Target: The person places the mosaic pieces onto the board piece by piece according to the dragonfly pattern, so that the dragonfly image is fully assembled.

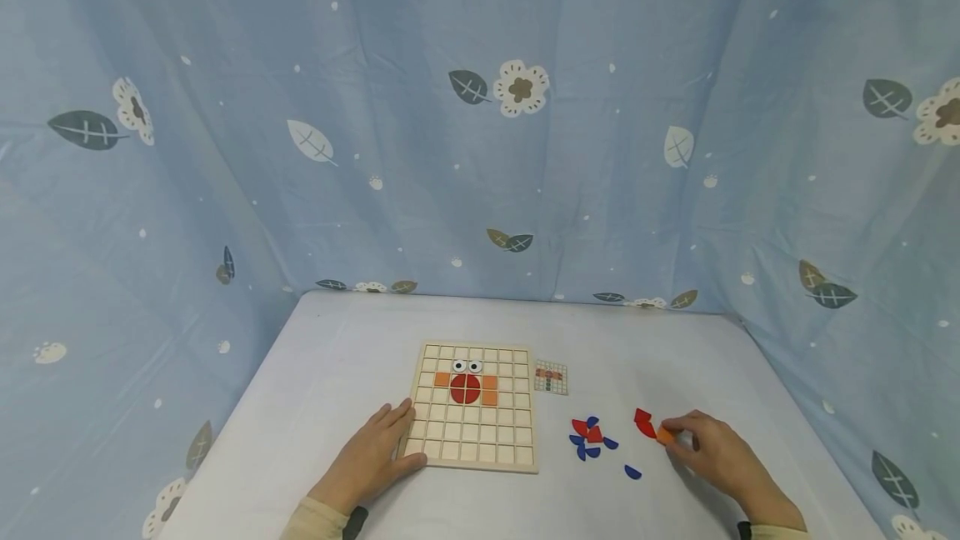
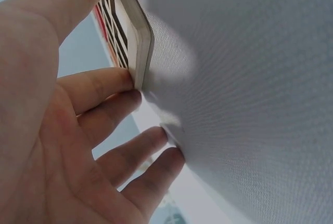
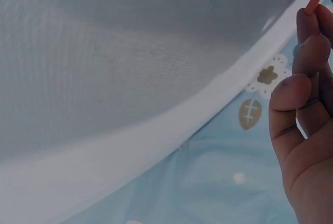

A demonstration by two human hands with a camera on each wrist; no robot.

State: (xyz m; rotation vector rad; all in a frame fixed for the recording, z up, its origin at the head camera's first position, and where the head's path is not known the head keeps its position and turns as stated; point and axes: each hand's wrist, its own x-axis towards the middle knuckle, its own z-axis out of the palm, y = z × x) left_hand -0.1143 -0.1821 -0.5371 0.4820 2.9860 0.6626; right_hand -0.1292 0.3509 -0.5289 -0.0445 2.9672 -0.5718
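A wooden grid board [image 1: 476,432] lies on the table, with two eye pieces [image 1: 467,366], a red disc of quarter pieces [image 1: 466,389] and orange squares [image 1: 490,391] in its cells. My left hand [image 1: 372,452] rests at its lower left corner, fingers extended; in the left wrist view thumb and fingertips touch the board's frame [image 2: 138,42]. Right of the board, my right hand [image 1: 716,455] pinches an orange square tile [image 1: 665,436] between thumb and fingers. The tile [image 3: 315,0] shows edge-on in the right wrist view. Red pieces [image 1: 645,425] lie right beside it.
A small pattern card [image 1: 551,385] lies against the board's right side. Between board and right hand is a loose group of blue half-round pieces [image 1: 593,452] and red pieces [image 1: 595,434]. One blue piece [image 1: 633,472] lies apart. A printed blue curtain [image 1: 420,190] surrounds the white table [image 1: 360,332].
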